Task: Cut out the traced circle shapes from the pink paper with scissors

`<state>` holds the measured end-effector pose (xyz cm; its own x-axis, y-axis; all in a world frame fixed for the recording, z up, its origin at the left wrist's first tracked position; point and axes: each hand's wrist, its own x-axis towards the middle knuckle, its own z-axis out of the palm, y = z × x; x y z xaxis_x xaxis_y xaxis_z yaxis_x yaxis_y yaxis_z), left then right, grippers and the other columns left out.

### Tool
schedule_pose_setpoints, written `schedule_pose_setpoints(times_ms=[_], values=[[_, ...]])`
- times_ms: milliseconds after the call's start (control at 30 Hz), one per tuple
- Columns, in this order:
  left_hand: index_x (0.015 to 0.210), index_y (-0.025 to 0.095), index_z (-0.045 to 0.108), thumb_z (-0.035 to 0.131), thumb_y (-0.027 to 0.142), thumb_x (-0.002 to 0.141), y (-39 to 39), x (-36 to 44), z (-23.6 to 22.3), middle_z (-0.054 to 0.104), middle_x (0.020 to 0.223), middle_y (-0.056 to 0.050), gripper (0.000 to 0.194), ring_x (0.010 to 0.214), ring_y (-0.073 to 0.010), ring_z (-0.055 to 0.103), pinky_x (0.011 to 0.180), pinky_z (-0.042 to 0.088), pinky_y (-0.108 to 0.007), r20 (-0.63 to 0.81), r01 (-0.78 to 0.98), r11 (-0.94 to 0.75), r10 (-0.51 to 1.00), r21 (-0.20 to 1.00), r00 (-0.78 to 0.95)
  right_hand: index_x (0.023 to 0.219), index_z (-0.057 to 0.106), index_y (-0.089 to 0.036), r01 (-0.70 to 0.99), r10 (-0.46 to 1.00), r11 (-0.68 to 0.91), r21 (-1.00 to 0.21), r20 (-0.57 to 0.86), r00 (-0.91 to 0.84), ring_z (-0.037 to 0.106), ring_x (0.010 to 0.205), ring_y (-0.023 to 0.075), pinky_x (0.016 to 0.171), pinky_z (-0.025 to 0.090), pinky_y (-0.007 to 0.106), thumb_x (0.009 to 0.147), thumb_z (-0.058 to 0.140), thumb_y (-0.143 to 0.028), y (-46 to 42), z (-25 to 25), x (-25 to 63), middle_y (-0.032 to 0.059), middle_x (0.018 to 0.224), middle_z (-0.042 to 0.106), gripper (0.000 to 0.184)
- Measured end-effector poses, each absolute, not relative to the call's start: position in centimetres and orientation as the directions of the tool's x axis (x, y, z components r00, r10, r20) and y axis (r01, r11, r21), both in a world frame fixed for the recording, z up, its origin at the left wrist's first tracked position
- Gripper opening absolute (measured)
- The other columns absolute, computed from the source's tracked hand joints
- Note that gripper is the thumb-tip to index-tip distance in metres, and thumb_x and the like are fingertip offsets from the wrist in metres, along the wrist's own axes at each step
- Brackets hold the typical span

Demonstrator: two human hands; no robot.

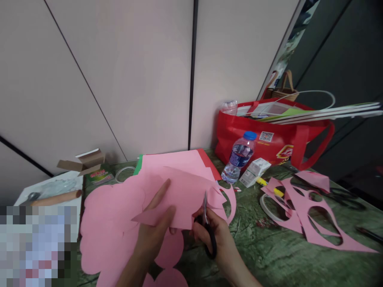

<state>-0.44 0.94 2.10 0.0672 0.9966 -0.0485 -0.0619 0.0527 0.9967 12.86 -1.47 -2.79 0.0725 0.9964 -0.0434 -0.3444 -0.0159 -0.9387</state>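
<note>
My left hand (152, 235) is closed on a pink sheet of paper (184, 195), with fingers and thumb on its left part. Black-handled scissors (212, 239) are in my right hand (223, 235), their blades pointing up at the sheet's right side. A cut edge curves beside the blades. Under and left of the sheet lies a large pink scalloped paper shape (104, 223), partly covered by my left hand and forearm. Pink paper circles (170, 249) lie below the hands. More pink paper (176, 159) is stacked behind, over red and green sheets.
A water bottle (239, 157) and a small white box (255, 172) stand before a red bag (254, 133). Pink paper offcuts (302, 211) with round holes lie at right, by a tape roll (269, 209). An opened cardboard box (95, 161) sits at back left against the wall panels.
</note>
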Motion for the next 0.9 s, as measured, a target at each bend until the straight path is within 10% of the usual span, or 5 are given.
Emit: schedule_pose_setpoints(times_ms=[900], values=[[0.134,0.019,0.037,0.058,0.033,0.075,0.95,-0.4,1.97,0.05,0.049,0.003,0.063,0.045,-0.0131,0.044,0.045,0.041,-0.025,0.022,0.058,-0.029,0.993,0.998,0.115,0.072,0.059,-0.018,-0.306,0.995,0.062,-0.95,0.035,0.093,0.044,0.055,0.0128,0.053,0.038,0.022,0.059,0.076,-0.035,-1.1,-2.19,13.67,-0.0035,0.061,0.052,0.028]])
